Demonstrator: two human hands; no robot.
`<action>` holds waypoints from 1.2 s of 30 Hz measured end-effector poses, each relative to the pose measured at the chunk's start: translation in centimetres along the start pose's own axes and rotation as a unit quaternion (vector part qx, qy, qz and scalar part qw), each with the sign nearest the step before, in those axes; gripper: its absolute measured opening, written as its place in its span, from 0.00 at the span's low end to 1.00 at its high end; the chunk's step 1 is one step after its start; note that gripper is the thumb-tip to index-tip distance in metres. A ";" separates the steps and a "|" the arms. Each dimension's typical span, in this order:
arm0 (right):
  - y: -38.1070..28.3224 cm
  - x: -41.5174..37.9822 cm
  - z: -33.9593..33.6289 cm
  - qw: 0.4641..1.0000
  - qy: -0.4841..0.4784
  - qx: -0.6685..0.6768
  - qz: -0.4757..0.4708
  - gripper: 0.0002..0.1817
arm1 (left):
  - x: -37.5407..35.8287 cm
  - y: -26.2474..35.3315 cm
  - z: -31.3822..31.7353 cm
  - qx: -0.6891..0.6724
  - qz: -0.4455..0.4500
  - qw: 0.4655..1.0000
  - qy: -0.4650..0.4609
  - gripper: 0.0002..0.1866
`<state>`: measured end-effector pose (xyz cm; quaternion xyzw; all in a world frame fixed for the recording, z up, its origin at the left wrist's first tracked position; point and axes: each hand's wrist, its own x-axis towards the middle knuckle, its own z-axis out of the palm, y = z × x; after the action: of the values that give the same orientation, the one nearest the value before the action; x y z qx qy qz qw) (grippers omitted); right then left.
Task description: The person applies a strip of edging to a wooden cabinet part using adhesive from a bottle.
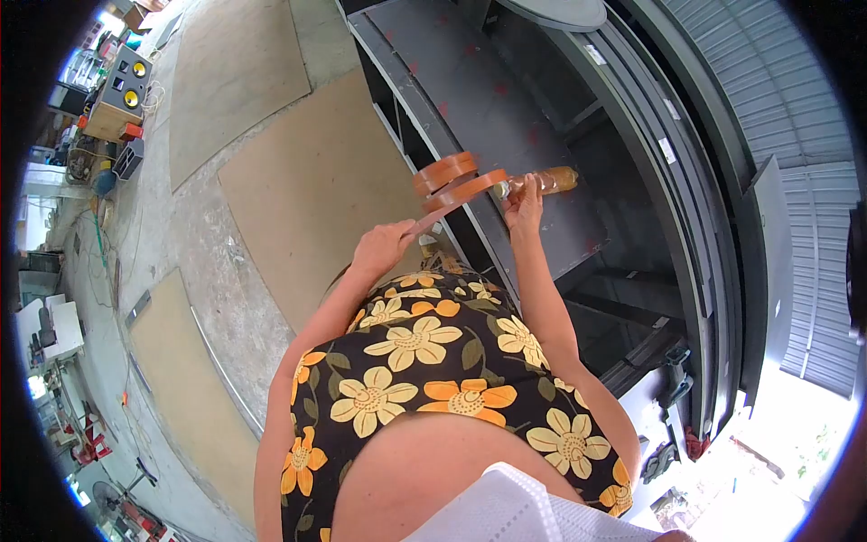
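My left hand (384, 249) is closed on the end of a flat reddish-brown strip (433, 217), which runs up to the right. Beyond it, reddish-brown tape-like rolls (444, 170) sit close together at the edge of a dark metal cabinet (506, 95). The fingers of my right hand (523, 206) are closed around the near end of an amber-brown bottle-like cylinder (558, 180) with a shiny surface. This cylinder lies sideways over the cabinet's dark panel, its near end beside the strip's curved upper part.
Tall dark panels (673, 154) stand along the right. Brown sheets (298, 181) lie on the concrete floor (217, 307) to the left. A speaker (126, 81) and scattered tools line the far left. A round grey disc (564, 11) rests on the cabinet's top right.
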<state>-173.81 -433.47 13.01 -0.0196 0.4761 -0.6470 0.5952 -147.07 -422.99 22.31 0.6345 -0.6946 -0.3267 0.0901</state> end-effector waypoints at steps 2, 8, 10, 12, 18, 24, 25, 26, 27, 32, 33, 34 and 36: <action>-0.4 -0.6 0.2 1.000 -0.003 0.004 -0.002 0.18 | -0.3 -0.4 -0.1 0.003 -0.006 1.000 -0.004 0.15; -1.1 -1.8 0.1 0.995 -0.088 -0.026 0.036 0.18 | -0.4 -0.4 -1.0 0.023 -0.015 1.000 -0.004 0.12; -1.1 -1.7 -0.1 0.992 -0.117 -0.034 0.044 0.18 | -0.4 -0.5 -1.6 0.033 -0.014 0.999 -0.005 0.12; -1.8 -2.5 0.6 0.988 -0.138 -0.035 0.056 0.19 | -0.3 -0.8 -2.1 0.042 -0.013 0.999 -0.006 0.12; -4.2 -3.2 1.3 0.962 -0.232 -0.057 0.131 0.28 | -0.2 -1.5 -3.6 0.102 -0.029 0.993 -0.051 0.11; -5.0 -6.2 4.9 0.904 -0.331 -0.125 0.241 0.35 | -0.4 -2.3 -3.4 0.107 -0.018 0.992 -0.060 0.08; -4.5 -6.5 5.1 0.893 -0.343 -0.136 0.258 0.36 | -0.5 -2.3 -3.4 0.108 -0.014 0.992 -0.060 0.08; -4.0 -6.6 5.4 0.881 -0.355 -0.148 0.275 0.37 | -0.5 -2.3 -3.4 0.110 -0.010 0.992 -0.058 0.08; -3.6 -6.7 5.7 0.869 -0.367 -0.159 0.292 0.38 | -0.6 -2.3 -3.5 0.111 -0.007 0.992 -0.057 0.08; -0.9 -5.7 6.2 0.833 -0.383 -0.239 0.319 0.41 | -0.4 -2.6 -3.4 0.121 -0.003 0.991 -0.050 0.09; -0.8 -5.8 6.5 0.826 -0.387 -0.248 0.327 0.40 | -0.5 -2.8 -3.3 0.121 -0.006 0.991 -0.050 0.10; -0.9 -5.9 6.9 0.819 -0.389 -0.256 0.335 0.40 | -0.6 -2.9 -3.2 0.123 -0.008 0.991 -0.051 0.10; -0.6 -5.9 7.2 0.803 -0.398 -0.270 0.352 0.38 | -0.7 -2.7 -3.4 0.129 -0.011 0.990 -0.053 0.10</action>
<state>-168.26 -433.15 20.52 -0.2664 0.3266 -0.1741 0.8900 -142.90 -423.44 23.62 0.6303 -0.7276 -0.2688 -0.0328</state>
